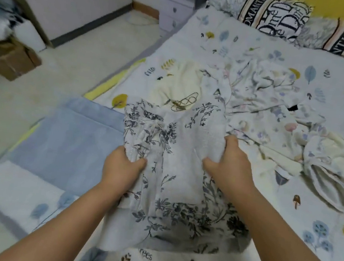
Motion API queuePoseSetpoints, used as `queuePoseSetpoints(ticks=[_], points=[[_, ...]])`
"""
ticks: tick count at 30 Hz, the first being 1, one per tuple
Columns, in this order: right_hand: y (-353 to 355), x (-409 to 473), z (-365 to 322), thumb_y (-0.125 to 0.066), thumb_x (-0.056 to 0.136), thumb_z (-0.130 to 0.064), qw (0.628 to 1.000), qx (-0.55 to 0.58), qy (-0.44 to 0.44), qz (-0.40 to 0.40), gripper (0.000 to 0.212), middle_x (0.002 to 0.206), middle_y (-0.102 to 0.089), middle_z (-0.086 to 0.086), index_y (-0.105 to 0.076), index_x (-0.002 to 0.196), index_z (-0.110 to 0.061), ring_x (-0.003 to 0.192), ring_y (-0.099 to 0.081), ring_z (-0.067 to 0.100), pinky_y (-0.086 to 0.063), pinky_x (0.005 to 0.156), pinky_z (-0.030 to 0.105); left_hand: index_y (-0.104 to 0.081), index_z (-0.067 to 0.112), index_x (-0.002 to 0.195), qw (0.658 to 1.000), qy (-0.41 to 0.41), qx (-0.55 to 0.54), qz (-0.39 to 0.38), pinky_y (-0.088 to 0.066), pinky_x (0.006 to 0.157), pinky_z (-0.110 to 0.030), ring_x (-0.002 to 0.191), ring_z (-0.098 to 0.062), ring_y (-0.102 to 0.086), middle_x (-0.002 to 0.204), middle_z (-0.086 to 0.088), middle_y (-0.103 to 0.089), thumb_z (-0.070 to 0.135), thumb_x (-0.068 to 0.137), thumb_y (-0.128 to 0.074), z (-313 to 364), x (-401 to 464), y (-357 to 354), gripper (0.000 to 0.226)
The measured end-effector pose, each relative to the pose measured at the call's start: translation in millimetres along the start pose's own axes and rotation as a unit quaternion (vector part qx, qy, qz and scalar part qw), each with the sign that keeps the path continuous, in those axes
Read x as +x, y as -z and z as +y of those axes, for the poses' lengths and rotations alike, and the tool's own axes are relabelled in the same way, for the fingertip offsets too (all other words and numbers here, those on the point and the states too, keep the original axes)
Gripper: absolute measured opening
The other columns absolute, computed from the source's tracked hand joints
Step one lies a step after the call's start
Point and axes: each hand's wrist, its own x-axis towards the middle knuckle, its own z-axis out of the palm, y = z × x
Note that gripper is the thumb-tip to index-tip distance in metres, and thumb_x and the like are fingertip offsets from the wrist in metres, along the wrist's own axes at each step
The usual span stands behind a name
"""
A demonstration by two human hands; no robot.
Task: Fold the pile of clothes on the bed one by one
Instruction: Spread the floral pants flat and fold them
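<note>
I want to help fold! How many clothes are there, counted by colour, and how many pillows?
Grey-flowered white garment, held by left hand and right hand: 1
Cream garment: 1
Pastel-flowered clothes in a crumpled heap, cannot tell how many: at least 1
Lettered pillows: 2
Total: 5

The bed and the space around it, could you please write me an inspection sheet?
Surface: bed sheet with leaf print, rumpled.
Job's things: grey floral garment held up; pastel floral pile and cream garment unfolded behind it.
Clutter: bunny-eared plush item, lettered pillows.
Grippers: left hand and right hand, fingers clutching the garment.
Cables: thin cord on the floor.
Surroundings: nightstand, cardboard boxes, blue blanket.
</note>
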Motion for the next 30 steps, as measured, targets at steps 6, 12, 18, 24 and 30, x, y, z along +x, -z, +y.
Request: queuePoseSetpoints(ticks=[6, 12, 18, 24, 30], points=[[-75.3, 52.8, -108.0, -0.066, 0.079, -0.026, 0.99, -0.048, 0.109, -0.074, 0.05, 0.077, -0.047, -0.007, -0.038, 0.119, -0.016, 0.065, -0.047, 0.014, -0.03, 0.048, 0.027, -0.057, 0.007, 0.088, 0.989, 0.089, -0.066, 0.095, -0.046, 0.07, -0.033, 0.082, -0.03, -0.06, 0.087, -0.01, -0.064, 0.021, 0.077, -0.07, -59.2, 50.1, 76.9, 0.022], [-151.0, 93.4, -194.5, -0.065, 0.08, -0.025, 0.957, -0.081, 0.234, -0.155, 0.045, 0.083, -0.051, -0.001, -0.04, 0.117, -0.018, 0.071, -0.049, 0.022, -0.033, 0.053, 0.03, -0.05, 0.005, 0.085, 0.956, 0.178, -0.124, 0.196, -0.049, 0.072, -0.04, 0.082, -0.035, -0.058, 0.081, -0.015, -0.057, 0.023, 0.081, -0.068, -112.1, 69.9, 110.9, 0.026], [-224.1, 128.3, -255.5, -0.063, 0.082, -0.023, 0.909, -0.135, 0.335, -0.207, 0.037, 0.103, -0.056, 0.007, -0.043, 0.113, -0.016, 0.09, -0.053, 0.027, -0.045, 0.072, 0.038, -0.043, 0.01, 0.076, 0.897, 0.275, -0.181, 0.294, -0.035, 0.053, -0.028, 0.057, -0.019, -0.043, 0.067, -0.003, -0.047, 0.025, 0.082, -0.068, -151.0, 87.5, 102.3, 0.03], [-300.6, 148.0, -246.5, -0.058, 0.088, -0.029, 0.898, -0.292, 0.304, -0.127, 0.061, 0.134, -0.039, 0.015, -0.029, 0.139, -0.012, 0.123, -0.037, 0.031, -0.032, 0.101, 0.041, -0.039, -0.005, 0.119, 0.834, 0.413, -0.254, 0.262, -0.042, 0.084, -0.039, 0.103, -0.032, -0.051, 0.112, -0.02, -0.052, 0.025, 0.079, -0.072, -196.4, 106.1, 87.5, 0.059], [-336.4, 117.2, -194.0, -0.046, 0.091, -0.047, 0.95, -0.267, 0.143, -0.077, 0.079, 0.156, 0.003, 0.019, -0.003, 0.15, -0.016, 0.143, 0.003, 0.036, -0.004, 0.112, 0.056, -0.041, 0.0, 0.131, 0.932, 0.089, 0.091, 0.34, -0.032, 0.1, -0.053, 0.123, -0.041, -0.036, 0.136, -0.03, -0.036, 0.021, 0.073, -0.07, -210.9, 113.7, 104.4, 0.068]])
